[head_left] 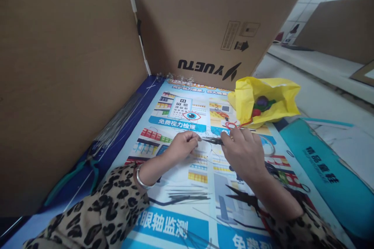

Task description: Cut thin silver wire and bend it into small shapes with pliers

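My right hand [245, 153] is closed round needle-nose pliers [213, 140], whose dark jaws point left. Right at their tips is my left hand [184, 146], with thumb and forefinger pinched together. Whatever sits in that pinch is too thin to make out. Fine loose wires lie on the printed sheet just beyond the fingers. Below my right wrist rest scissors [244, 197] with dark, parted blades, their handles partly hidden by my arm. Short lengths of dark wire [189, 197] lie in front of my left forearm.
A yellow paper bag [242, 101] holds colourful items. Long wires [122, 122] and teal-handled pliers [94, 163] lie at the left. Cardboard panels [189, 19] wall the back and left. A teal box [318, 163] stands at the right. Small clear pieces [175, 78] sit at the back.
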